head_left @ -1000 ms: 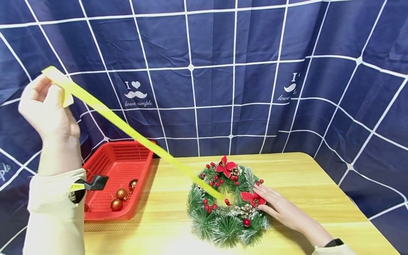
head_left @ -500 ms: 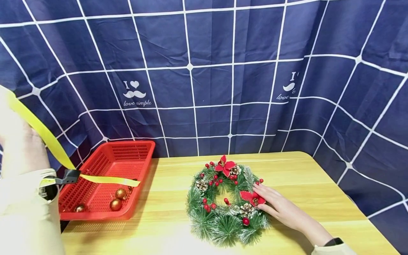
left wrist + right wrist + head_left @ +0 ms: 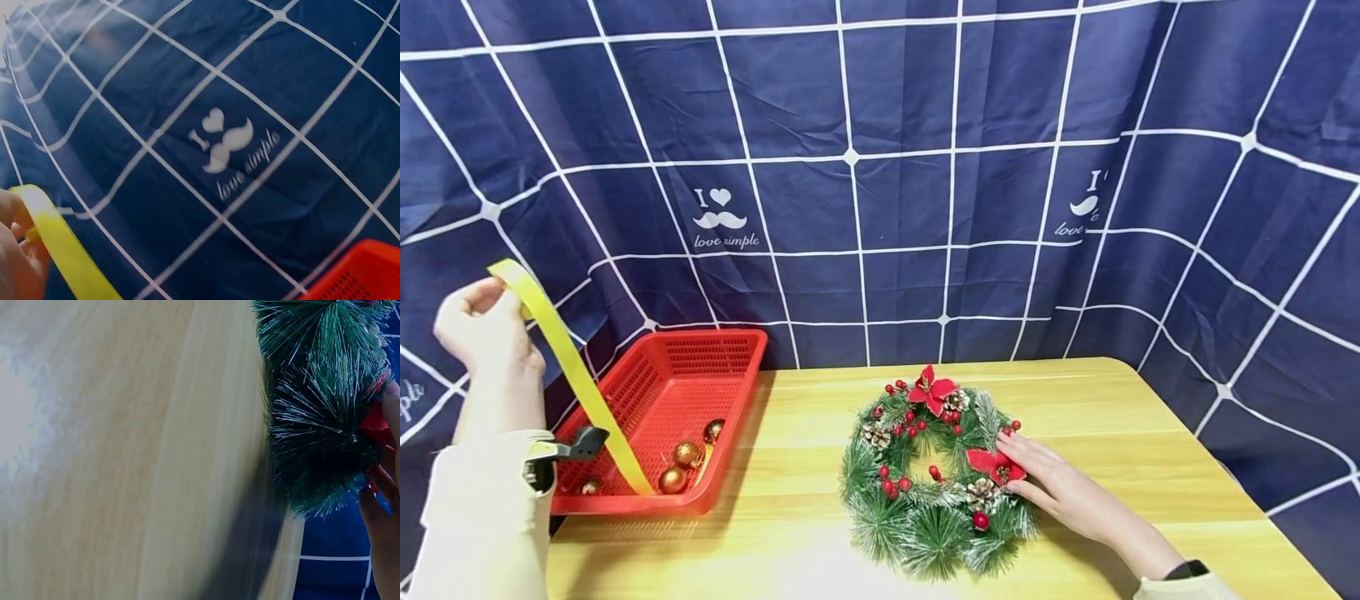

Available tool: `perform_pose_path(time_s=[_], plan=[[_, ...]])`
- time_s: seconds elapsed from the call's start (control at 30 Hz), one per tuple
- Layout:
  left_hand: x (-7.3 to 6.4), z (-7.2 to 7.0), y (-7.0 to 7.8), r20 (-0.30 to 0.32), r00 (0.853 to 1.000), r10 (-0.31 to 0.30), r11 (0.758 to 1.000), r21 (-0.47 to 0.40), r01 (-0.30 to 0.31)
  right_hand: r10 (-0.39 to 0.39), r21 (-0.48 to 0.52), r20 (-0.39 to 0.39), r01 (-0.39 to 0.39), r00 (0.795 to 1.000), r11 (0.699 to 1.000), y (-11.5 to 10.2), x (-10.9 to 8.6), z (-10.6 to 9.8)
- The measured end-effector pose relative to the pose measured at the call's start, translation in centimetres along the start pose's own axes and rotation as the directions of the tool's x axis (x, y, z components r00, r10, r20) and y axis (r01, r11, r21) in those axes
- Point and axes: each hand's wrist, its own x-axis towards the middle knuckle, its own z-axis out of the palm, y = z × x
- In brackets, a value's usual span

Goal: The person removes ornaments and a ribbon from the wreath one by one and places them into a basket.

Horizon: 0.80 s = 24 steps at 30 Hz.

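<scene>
My left hand [image 3: 493, 337] is raised at the left of the head view, above the near-left side of the red basket [image 3: 703, 400]. It pinches one end of a yellow ribbon [image 3: 576, 367], whose other end hangs down into the basket. The pinched end also shows in the left wrist view as a wide yellow band [image 3: 65, 253]. On the table a green wreath [image 3: 936, 533] lies flat, with red flowers, pinecones and berries. My right hand [image 3: 1060, 487] rests on the wreath's right side, fingers fairly straight, touching a red flower [image 3: 992, 465].
Several gold baubles [image 3: 687, 454] lie in the basket at the table's left edge. The wooden table [image 3: 805, 533] extends between basket and wreath. Behind it hangs a dark blue curtain [image 3: 895, 208] with white grid lines, which also bounds the right side.
My left hand has drawn the ribbon from over the wreath leftwards, dipping out to the left edge, and now lowers its free end into the basket. The right hand and wreath stay put.
</scene>
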Motion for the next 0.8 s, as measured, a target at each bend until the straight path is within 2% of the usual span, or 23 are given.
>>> perform_pose_path(time_s=[0.13,0.33,0.43,0.6,0.8], plan=[[0.0,-1.1,-1.2,0.004,0.999,-0.047,0.998,0.042,0.047,-0.003,0.002,-0.002,0.003,1.000,1.000,0.0,0.0,-0.1],[0.0,-2.7,-2.3,-0.031,0.994,-0.100,0.983,0.154,0.104,-0.006,-0.001,-0.002,0.006,1.000,1.000,0.0,-0.1,-0.1],[-0.1,-3.1,-2.6,-0.029,0.994,-0.107,0.978,0.178,0.110,-0.006,-0.005,-0.001,0.006,1.000,1.000,0.0,-0.1,-0.1],[-0.5,-3.1,-3.0,-0.004,0.993,-0.118,0.979,0.165,0.117,-0.005,-0.001,-0.004,0.005,1.000,1.000,-0.1,-0.1,-0.2],[-1.4,-2.6,-3.8,0.050,0.995,-0.091,0.978,0.195,0.080,0.013,-0.002,-0.003,-0.013,1.000,1.000,-0.2,-0.2,-0.2]])
